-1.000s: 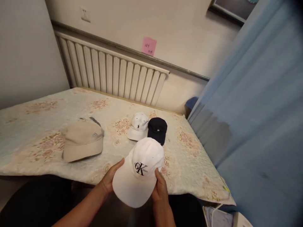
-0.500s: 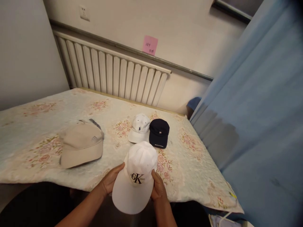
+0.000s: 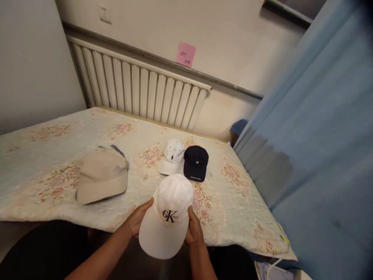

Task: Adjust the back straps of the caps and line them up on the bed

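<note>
Between my two hands is a white baseball cap (image 3: 170, 206) with a dark "CK" logo, its brim tilted down toward me. My left hand (image 3: 138, 218) grips the cap's left side, thumb on top by the brim. On the other side my right hand (image 3: 194, 227) holds it with the thumb against the crown; the remaining fingers are hidden beneath. Just beyond lie a smaller white cap (image 3: 172, 157) with a small dark emblem and a black cap (image 3: 196, 163), side by side and touching. A beige cap (image 3: 101, 177) rests farther left.
The caps lie on a bed or table with a floral cover (image 3: 140, 132). Behind it stand a white radiator (image 3: 140, 89) and a wall with a pink note (image 3: 185, 54). A blue curtain (image 3: 314, 144) hangs along the right. A box (image 3: 274, 271) sits low at the front right.
Almost nothing differs. The white cap in my hands has risen very slightly, and the view has shifted a little.
</note>
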`<state>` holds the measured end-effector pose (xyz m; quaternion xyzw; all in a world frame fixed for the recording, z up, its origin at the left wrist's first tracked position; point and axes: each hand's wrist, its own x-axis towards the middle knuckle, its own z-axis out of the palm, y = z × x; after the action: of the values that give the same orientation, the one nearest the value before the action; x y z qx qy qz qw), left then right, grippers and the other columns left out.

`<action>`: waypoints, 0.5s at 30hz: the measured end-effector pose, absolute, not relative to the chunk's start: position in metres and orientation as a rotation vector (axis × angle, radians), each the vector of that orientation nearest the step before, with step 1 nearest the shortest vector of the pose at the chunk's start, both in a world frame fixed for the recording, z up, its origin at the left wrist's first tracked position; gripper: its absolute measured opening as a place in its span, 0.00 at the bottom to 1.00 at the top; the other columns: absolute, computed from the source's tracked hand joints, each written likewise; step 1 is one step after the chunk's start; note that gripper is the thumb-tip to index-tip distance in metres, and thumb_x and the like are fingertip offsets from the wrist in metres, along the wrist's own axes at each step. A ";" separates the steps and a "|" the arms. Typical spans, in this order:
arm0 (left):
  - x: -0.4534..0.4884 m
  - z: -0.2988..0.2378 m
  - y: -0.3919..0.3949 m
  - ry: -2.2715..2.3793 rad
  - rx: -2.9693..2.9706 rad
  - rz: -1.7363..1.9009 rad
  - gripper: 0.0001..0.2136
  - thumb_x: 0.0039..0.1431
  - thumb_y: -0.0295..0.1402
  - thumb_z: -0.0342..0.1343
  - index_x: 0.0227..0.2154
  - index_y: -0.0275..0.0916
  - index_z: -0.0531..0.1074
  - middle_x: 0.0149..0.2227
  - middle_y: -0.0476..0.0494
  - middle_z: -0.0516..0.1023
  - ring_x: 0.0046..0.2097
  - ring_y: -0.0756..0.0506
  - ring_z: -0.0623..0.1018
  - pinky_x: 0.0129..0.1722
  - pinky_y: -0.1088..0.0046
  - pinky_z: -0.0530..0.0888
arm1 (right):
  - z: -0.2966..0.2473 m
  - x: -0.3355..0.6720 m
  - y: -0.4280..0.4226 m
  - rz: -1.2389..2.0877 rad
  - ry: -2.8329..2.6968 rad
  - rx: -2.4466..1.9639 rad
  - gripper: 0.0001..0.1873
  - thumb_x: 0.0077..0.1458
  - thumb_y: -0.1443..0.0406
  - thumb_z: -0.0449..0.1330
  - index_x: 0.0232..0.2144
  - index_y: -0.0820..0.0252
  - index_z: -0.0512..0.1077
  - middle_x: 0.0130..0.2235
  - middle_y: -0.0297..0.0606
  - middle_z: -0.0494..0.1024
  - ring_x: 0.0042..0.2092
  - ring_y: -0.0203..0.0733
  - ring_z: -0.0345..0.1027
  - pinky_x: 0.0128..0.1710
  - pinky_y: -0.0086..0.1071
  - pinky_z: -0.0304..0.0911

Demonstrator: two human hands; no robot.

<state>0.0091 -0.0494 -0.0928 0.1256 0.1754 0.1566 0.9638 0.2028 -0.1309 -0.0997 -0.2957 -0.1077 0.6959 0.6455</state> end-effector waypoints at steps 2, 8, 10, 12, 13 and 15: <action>0.009 -0.092 -0.049 0.362 0.259 0.318 0.32 0.57 0.49 0.48 0.53 0.23 0.65 0.45 0.26 0.77 0.54 0.30 0.71 0.54 0.54 0.62 | -0.100 0.203 -0.132 1.537 -0.251 -0.663 0.23 0.54 0.57 0.57 0.49 0.64 0.70 0.44 0.46 0.79 0.47 0.49 0.72 0.47 0.46 0.66; 0.008 -0.092 -0.049 0.356 0.238 0.330 0.33 0.56 0.50 0.48 0.53 0.22 0.65 0.45 0.25 0.77 0.54 0.30 0.71 0.54 0.52 0.63 | -0.095 0.201 -0.135 1.435 -0.314 -0.645 0.17 0.51 0.66 0.62 0.45 0.62 0.72 0.42 0.44 0.80 0.42 0.46 0.75 0.46 0.41 0.67; 0.007 -0.093 -0.050 0.349 0.233 0.323 0.33 0.57 0.50 0.48 0.53 0.22 0.65 0.45 0.25 0.77 0.54 0.30 0.71 0.54 0.52 0.63 | -0.093 0.200 -0.136 1.442 -0.343 -0.631 0.17 0.51 0.66 0.62 0.46 0.62 0.71 0.42 0.45 0.80 0.42 0.46 0.75 0.44 0.41 0.68; 0.007 -0.094 -0.049 0.338 0.227 0.322 0.33 0.57 0.50 0.48 0.53 0.23 0.65 0.45 0.26 0.77 0.54 0.30 0.70 0.54 0.52 0.62 | -0.092 0.199 -0.136 1.442 -0.361 -0.626 0.18 0.52 0.66 0.62 0.47 0.62 0.71 0.42 0.45 0.80 0.41 0.46 0.75 0.42 0.40 0.69; 0.007 -0.096 -0.049 0.332 0.224 0.323 0.32 0.57 0.50 0.48 0.53 0.24 0.66 0.45 0.26 0.77 0.54 0.30 0.71 0.54 0.53 0.63 | -0.092 0.199 -0.136 1.439 -0.366 -0.630 0.18 0.51 0.65 0.62 0.47 0.62 0.71 0.42 0.45 0.80 0.41 0.46 0.75 0.42 0.40 0.69; 0.006 -0.099 -0.048 0.325 0.219 0.332 0.32 0.56 0.50 0.48 0.53 0.24 0.66 0.46 0.27 0.77 0.54 0.30 0.71 0.54 0.54 0.63 | -0.093 0.199 -0.136 1.433 -0.367 -0.643 0.19 0.51 0.65 0.63 0.47 0.61 0.71 0.42 0.45 0.80 0.40 0.46 0.75 0.40 0.39 0.70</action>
<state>0.0064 -0.0477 -0.0991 0.1082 0.1605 0.1644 0.9672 0.1993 -0.1357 -0.0932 -0.2879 -0.1644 0.6413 0.6919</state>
